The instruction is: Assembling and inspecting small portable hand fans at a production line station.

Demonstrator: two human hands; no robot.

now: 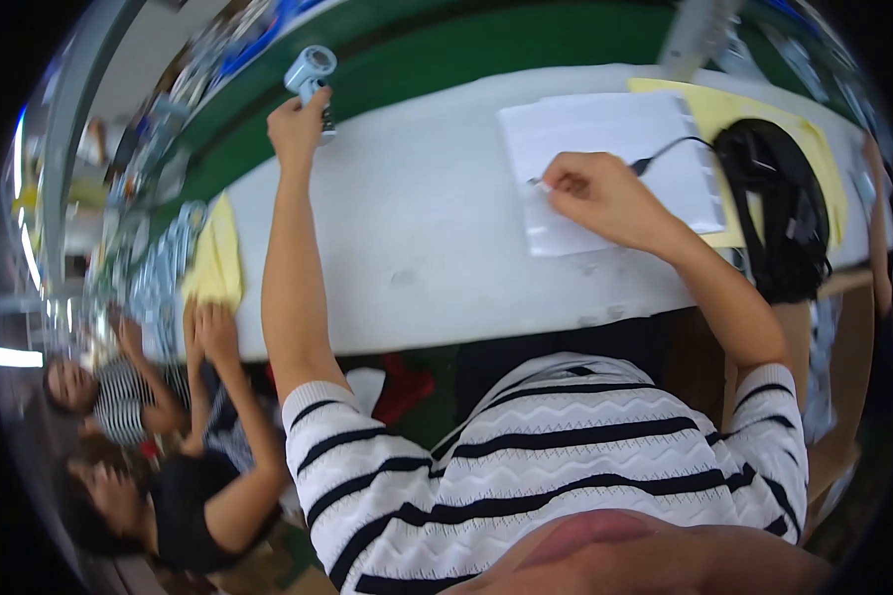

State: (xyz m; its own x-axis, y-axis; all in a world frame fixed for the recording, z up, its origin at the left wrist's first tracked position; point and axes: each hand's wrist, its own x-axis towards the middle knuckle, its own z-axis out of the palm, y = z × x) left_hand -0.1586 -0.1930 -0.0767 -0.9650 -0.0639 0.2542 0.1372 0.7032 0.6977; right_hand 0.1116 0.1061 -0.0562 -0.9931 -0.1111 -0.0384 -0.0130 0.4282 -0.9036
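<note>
Near the far edge of the white table (397,238), my left hand (296,129) is wrapped round a pale blue handheld device (312,67) with a round head and a short handle; its exact kind is unclear. My right hand (600,196) is closed in a pinch above a stack of white sheets or bags (566,124). A tiny light-coloured bit shows at its fingertips, too small to name. Just behind that hand is the dark end of a black cable (673,149), which runs toward a black strapped item (779,203) on the right.
Yellow sheets (645,89) lie under the white stack and the black item. A green surface (407,74) borders the table's far side. At the left, another person's hands (211,332) touch a yellow cloth or sheet (218,253). A cardboard box (848,367) stands at the right.
</note>
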